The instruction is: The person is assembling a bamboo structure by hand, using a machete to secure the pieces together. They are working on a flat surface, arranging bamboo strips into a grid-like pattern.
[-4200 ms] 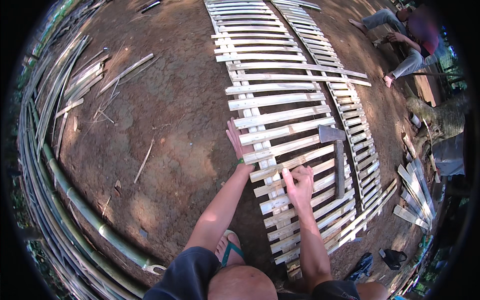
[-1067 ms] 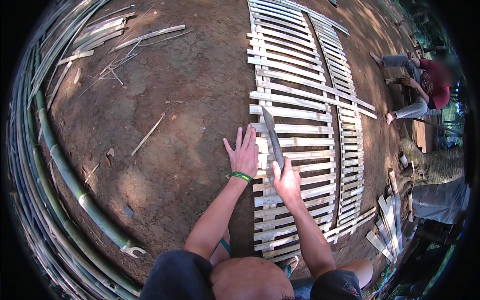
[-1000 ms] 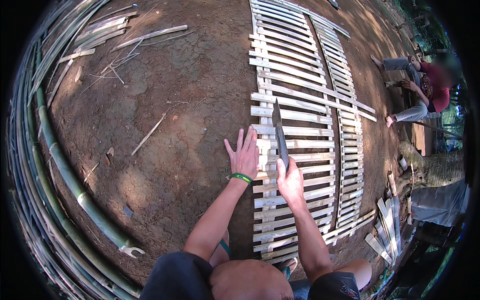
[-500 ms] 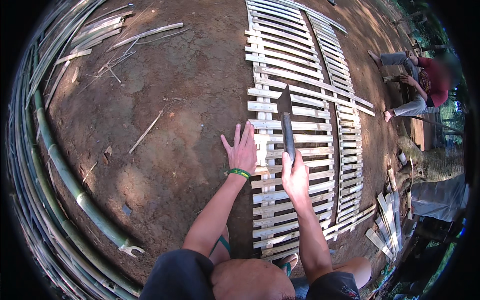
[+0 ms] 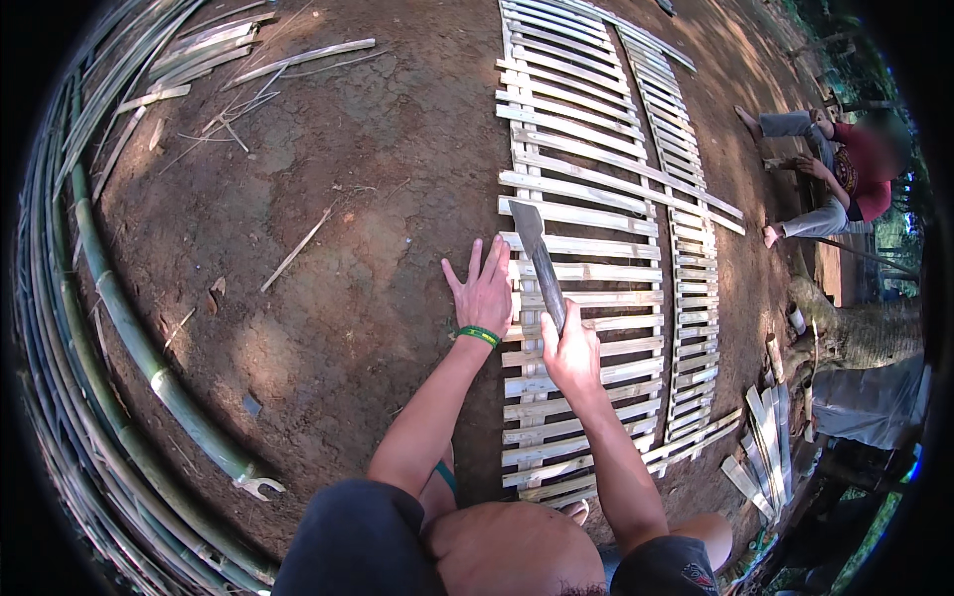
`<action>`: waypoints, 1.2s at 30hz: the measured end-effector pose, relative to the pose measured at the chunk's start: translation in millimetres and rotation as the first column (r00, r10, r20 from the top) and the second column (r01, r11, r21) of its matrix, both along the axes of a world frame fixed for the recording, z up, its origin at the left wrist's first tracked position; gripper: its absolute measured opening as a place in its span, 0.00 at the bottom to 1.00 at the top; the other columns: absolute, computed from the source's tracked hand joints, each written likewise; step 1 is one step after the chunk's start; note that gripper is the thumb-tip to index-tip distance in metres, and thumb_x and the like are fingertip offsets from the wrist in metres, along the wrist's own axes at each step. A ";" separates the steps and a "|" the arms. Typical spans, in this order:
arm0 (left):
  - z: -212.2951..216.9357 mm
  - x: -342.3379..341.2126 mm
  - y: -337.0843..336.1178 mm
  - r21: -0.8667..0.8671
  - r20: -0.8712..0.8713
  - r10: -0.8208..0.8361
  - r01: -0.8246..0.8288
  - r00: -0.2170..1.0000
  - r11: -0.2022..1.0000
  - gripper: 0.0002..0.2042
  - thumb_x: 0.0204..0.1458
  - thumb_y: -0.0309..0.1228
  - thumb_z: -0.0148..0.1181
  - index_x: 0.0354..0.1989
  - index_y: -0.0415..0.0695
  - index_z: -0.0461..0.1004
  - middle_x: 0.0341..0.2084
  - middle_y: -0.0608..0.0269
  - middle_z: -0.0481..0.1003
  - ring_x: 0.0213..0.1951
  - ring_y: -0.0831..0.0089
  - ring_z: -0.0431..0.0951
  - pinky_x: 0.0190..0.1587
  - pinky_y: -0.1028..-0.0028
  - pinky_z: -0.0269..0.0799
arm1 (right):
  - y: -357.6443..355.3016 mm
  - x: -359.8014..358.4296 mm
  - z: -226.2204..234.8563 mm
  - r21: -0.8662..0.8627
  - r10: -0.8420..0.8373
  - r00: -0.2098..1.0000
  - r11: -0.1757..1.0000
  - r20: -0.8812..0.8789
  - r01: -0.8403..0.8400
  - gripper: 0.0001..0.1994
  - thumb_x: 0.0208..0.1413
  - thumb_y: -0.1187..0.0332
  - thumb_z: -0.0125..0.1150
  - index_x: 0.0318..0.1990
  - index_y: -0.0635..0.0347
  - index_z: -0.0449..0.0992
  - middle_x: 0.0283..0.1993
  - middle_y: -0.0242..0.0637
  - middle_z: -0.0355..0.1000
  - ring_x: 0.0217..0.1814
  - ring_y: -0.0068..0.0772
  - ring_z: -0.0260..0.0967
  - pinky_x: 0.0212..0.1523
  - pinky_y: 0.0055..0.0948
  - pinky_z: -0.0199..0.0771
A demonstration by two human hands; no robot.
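My right hand point(image 5: 573, 355) is wrapped round the long dark handle of a short, broad-bladed knife point(image 5: 542, 260). Its flat grey blade slants up and to the left over the pale bamboo slat panel point(image 5: 586, 244), near the panel's left side. Just left of it, my left hand point(image 5: 484, 295) has its fingers stretched out and spread, palm down, with the fingertips at the slat ends along the panel's left edge. A green and yellow band circles the left wrist. Whether the blade touches a slat I cannot tell.
A second slat panel point(image 5: 694, 298) lies alongside on the right. Green bamboo poles point(image 5: 149, 358) curve along the far left, with split bamboo pieces point(image 5: 204, 50) at upper left. On the right sits another person point(image 5: 845, 169); loose slats point(image 5: 765, 447) lie nearer me.
The knife has swung from nearly upright to leaning left, its blade now closer to my left hand. My right hand has moved slightly left and down; the left hand stays at the panel's edge.
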State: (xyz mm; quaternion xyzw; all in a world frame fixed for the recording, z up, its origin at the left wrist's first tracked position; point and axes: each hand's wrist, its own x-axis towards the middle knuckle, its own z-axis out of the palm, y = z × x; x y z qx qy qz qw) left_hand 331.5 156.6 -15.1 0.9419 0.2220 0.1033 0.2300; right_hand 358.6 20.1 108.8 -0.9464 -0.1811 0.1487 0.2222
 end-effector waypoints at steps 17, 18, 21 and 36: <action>2.7 -0.5 1.0 -0.006 -0.019 0.014 -0.014 1.000 1.000 0.32 0.59 0.33 0.57 0.75 0.52 0.59 0.76 0.72 0.55 0.77 0.64 0.52 0.73 0.29 0.35 | -9.4 6.6 0.2 0.251 -0.229 0.928 0.918 -0.295 0.307 0.25 0.70 0.49 0.50 0.48 0.69 0.75 0.31 0.55 0.78 0.37 0.61 0.78 0.43 0.52 0.75; -0.8 -0.1 -0.8 -0.022 -0.017 0.014 -0.015 1.000 1.000 0.32 0.60 0.32 0.55 0.75 0.52 0.58 0.76 0.72 0.55 0.77 0.63 0.52 0.73 0.29 0.34 | -11.1 5.3 -8.3 0.192 -0.179 0.965 0.958 -0.189 0.215 0.25 0.70 0.49 0.50 0.48 0.69 0.75 0.28 0.53 0.77 0.34 0.56 0.78 0.40 0.51 0.76; 2.9 7.2 1.5 -0.055 -0.006 -0.006 0.006 1.000 0.998 0.32 0.61 0.32 0.52 0.76 0.53 0.56 0.76 0.72 0.54 0.77 0.61 0.52 0.72 0.28 0.32 | -10.2 21.7 -21.4 0.025 -0.338 0.787 0.913 -0.516 0.408 0.26 0.70 0.46 0.51 0.46 0.66 0.75 0.21 0.38 0.69 0.17 0.28 0.69 0.21 0.34 0.72; 14.3 45.8 29.7 -0.097 0.061 0.047 -0.041 0.997 0.994 0.18 0.63 0.40 0.55 0.58 0.50 0.76 0.55 0.62 0.73 0.68 0.57 0.63 0.72 0.29 0.34 | -51.7 -22.5 -12.8 0.361 -0.240 0.548 0.536 -0.801 0.763 0.25 0.74 0.42 0.41 0.48 0.58 0.68 0.20 0.33 0.65 0.17 0.26 0.64 0.17 0.29 0.68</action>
